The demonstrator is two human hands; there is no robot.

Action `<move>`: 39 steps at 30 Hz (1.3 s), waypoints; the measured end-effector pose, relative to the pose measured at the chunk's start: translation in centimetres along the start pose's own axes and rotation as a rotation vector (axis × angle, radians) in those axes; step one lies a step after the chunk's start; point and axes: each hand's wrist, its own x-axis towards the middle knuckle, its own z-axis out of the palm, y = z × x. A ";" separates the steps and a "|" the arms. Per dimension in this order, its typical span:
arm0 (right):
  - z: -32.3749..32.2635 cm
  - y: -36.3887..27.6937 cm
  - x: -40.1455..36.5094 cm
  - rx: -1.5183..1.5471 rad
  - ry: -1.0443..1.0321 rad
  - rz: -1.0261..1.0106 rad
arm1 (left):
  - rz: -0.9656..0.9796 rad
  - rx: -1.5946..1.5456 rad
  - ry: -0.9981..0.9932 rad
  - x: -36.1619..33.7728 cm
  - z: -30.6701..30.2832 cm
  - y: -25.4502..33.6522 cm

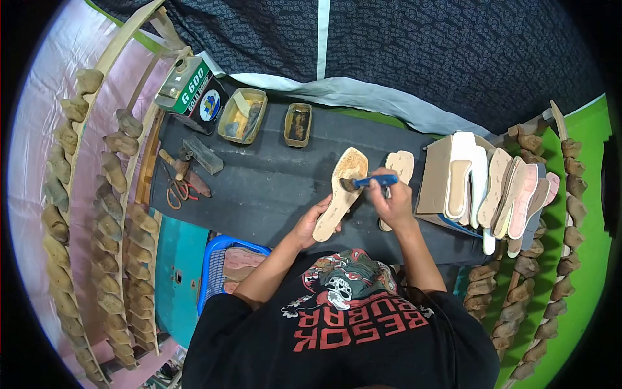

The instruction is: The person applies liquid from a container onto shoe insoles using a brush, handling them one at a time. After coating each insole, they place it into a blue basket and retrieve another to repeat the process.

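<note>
A tan insole (335, 206) is held tilted above the dark table, my left hand (312, 223) wrapped round its narrower lower part. Brown glue-like material covers its wider top end. My right hand (392, 202) grips a blue-handled brush (376, 181), whose bristles touch the insole near the brown patch. Just behind my right hand, another tan insole (400, 165) lies on the table, partly hidden by the hand.
Left on the table (259, 188) are a G 600 can (194, 97), two trays (243, 117) (298, 124), scissors (175, 194) and tools. A cardboard box (434, 181) with several insoles stands right. A blue basket (206, 272) is near my left arm; shoe lasts line both sides.
</note>
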 end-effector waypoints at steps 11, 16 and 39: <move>1.6 -0.3 0.9 -0.009 0.007 0.023 | 0.039 -0.092 0.015 -0.7 -1.4 -0.3; 5.3 0.9 2.2 0.146 0.010 0.213 | 0.073 -0.125 0.065 -1.6 -2.9 0.2; 17.5 4.0 10.1 0.034 -0.090 0.296 | 0.068 -0.230 0.092 -7.3 -8.5 3.5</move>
